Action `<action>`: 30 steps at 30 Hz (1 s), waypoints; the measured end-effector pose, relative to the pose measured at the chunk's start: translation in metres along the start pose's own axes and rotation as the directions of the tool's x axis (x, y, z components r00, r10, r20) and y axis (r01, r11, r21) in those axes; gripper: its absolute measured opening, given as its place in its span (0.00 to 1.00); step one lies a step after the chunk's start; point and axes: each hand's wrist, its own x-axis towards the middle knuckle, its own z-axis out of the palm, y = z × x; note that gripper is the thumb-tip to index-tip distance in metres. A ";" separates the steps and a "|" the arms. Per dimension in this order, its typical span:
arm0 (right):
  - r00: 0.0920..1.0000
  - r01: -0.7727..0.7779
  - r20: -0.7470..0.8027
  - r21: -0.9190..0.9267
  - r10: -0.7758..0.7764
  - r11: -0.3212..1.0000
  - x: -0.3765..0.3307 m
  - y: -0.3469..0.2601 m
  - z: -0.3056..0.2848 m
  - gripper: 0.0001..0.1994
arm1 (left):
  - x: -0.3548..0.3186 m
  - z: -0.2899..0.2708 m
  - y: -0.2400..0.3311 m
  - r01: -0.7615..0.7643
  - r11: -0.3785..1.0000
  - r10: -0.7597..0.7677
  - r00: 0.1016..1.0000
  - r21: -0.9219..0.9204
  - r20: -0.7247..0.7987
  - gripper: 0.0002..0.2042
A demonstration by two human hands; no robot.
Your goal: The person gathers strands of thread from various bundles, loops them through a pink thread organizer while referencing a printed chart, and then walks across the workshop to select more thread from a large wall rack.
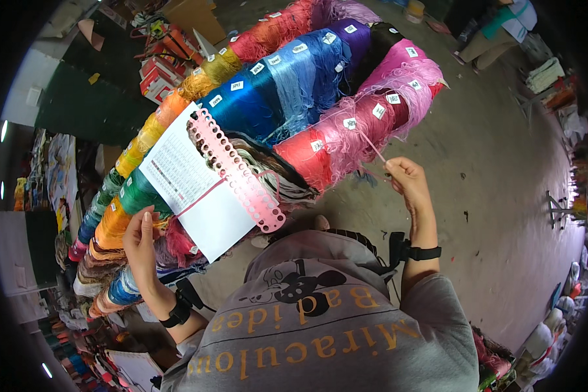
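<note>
My right hand (408, 186) is closed in a pinch on a few pale pink threads (372, 145). They stretch taut from a pink skein (346, 134) on the nearest row of hanging thread. At the left, my left hand (141, 242) has its fingers up beside green thread (140, 193) and orange thread (114, 222), close to the paper's edge; it seems to hold nothing. Between the hands, a printed paper sheet (215, 219) lies over the skeins. On it rests a pink strip with punched holes (238, 171), with dark red thread (202, 196) running from it across the sheet.
Rows of blue skeins (258, 91) and yellow-orange skeins (170, 108) with small white tags slope away to the upper right. A red and white box (157, 78) stands behind them. Another person (500, 36) is at the far right, on the grey floor (483, 144).
</note>
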 end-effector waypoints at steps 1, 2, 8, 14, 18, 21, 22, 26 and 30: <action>0.996 0.084 -0.001 0.047 -0.084 0.995 -0.002 0.002 -0.012 0.08 | 0.001 0.002 0.001 -0.002 1.000 0.002 1.000 -0.001 0.007 0.15; 0.986 0.168 -0.009 0.091 -0.168 0.982 -0.005 0.003 -0.024 0.08 | 0.003 0.004 0.002 -0.005 1.000 0.004 1.000 0.002 0.019 0.15; 0.942 0.332 -0.180 0.394 -0.283 0.857 -0.038 -0.001 -0.077 0.06 | 0.014 0.012 0.001 -0.035 0.999 0.033 0.996 0.021 0.077 0.15; 0.881 0.435 -0.404 0.491 -0.245 0.755 -0.066 0.004 -0.107 0.06 | 0.027 0.020 -0.001 -0.073 0.997 0.070 0.987 0.012 0.144 0.15; 0.910 0.403 -0.308 0.501 -0.277 0.766 -0.077 0.005 -0.111 0.06 | 0.035 0.032 0.001 -0.124 0.992 0.117 0.979 0.029 0.164 0.15; 0.907 0.391 -0.346 0.478 -0.240 0.787 -0.082 0.002 -0.106 0.07 | 0.035 0.040 0.010 -0.116 0.993 0.107 0.976 0.035 0.192 0.15; 0.905 0.393 -0.350 0.478 -0.240 0.785 -0.083 0.002 -0.107 0.07 | 0.036 0.042 0.012 -0.122 0.992 0.114 0.974 0.029 0.195 0.15; 0.901 0.391 -0.356 0.418 -0.248 0.820 -0.084 0.001 -0.106 0.07 | 0.034 0.047 0.017 -0.137 0.990 0.129 0.971 0.027 0.199 0.15; 0.881 0.399 -0.389 0.303 -0.270 0.866 -0.085 -0.004 -0.102 0.09 | 0.033 0.045 0.018 -0.133 0.990 0.122 0.972 0.043 0.199 0.15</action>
